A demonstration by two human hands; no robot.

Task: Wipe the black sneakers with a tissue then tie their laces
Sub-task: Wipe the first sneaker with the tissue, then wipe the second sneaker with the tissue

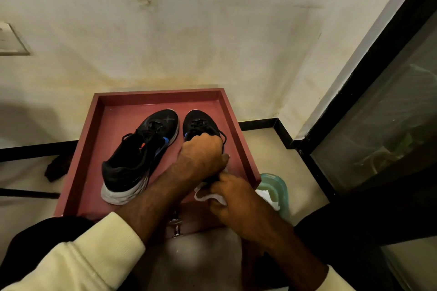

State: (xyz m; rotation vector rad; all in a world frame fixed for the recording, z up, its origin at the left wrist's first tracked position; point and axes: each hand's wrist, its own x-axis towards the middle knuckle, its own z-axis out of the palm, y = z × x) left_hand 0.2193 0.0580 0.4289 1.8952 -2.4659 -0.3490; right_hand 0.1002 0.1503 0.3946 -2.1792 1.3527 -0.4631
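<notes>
A stained pale wall (212, 30) rises behind a red tray (160, 93) on the floor, seen from above. Two black sneakers stand in the tray, toes to the wall: the left sneaker (139, 156) angled and fully in view, the right sneaker (197, 121) half hidden under the hands. The left hand (203, 156) reaches across and curls round the right sneaker's middle, steadying it. The right hand (234, 198), just behind, bunches a white tissue (205, 195) in curled fingers against that sneaker's heel end. A green tub (276, 184) with more tissue sits beside the tray's right edge. The laces (151, 129) on both look loose. This appears to be the wiping step, on the right sneaker. The next move likely calls for firm strokes along its side while the left hand braces it; tying comes later.
</notes>
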